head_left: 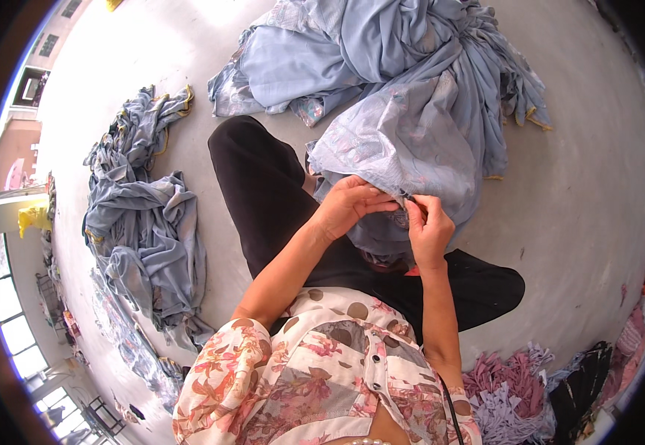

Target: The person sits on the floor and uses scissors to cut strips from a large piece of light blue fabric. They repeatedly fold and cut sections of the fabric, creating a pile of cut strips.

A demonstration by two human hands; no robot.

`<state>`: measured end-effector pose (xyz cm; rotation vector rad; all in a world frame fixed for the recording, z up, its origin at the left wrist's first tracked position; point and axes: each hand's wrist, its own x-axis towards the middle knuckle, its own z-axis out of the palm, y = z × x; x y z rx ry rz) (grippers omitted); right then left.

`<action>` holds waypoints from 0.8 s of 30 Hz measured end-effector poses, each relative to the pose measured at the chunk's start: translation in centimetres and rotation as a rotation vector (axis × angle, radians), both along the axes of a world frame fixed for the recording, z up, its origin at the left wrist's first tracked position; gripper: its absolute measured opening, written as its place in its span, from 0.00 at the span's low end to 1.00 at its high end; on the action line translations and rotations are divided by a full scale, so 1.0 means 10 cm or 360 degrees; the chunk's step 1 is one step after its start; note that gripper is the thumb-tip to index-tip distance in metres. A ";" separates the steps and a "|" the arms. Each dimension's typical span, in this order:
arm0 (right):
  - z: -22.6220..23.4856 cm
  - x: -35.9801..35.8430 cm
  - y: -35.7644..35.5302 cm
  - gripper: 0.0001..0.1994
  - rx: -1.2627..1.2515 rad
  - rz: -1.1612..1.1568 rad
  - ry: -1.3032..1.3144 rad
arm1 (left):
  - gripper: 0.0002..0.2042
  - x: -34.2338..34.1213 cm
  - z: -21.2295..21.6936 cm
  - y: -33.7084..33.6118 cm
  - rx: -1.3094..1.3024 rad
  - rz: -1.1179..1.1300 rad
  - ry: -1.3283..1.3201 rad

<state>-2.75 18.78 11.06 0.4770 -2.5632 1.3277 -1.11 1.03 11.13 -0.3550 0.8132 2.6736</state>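
A large piece of light blue cloth (404,141) with a faint pattern spreads over my lap and runs into a heap in front of me. My left hand (356,205) pinches the near edge of this cloth, its fingers pressed together. Close beside it, my right hand (430,226) is closed on the same edge, thumb against forefinger. A small dark spot shows between the fingertips; what it is I cannot make out. The cloth hangs down below both hands over my crossed legs in black trousers (255,167).
A long pile of grey-blue cloth (144,222) with yellow edging lies on the floor to my left. Purple and mauve cloth strips (511,386) lie at the lower right, next to a black piece of fabric (580,389). The grey floor (560,208) surrounds me.
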 end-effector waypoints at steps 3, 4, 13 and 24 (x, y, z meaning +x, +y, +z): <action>0.01 0.02 0.02 0.10 0.0007 -0.0044 -0.0012 | 0.10 -0.02 0.02 -0.01 0.0096 0.0016 0.0042; 0.02 0.02 0.02 0.10 0.0028 -0.0026 -0.0011 | 0.09 -0.03 0.03 -0.01 0.0128 0.0023 0.0061; 0.01 0.01 0.04 0.12 -0.0013 -0.0079 -0.0070 | 0.05 -0.02 -0.04 0.06 -0.0192 0.0079 -0.0067; 0.10 -0.08 0.06 0.11 0.0122 0.0063 0.0133 | 0.09 -0.03 -0.02 0.15 -0.0518 -0.0086 0.0079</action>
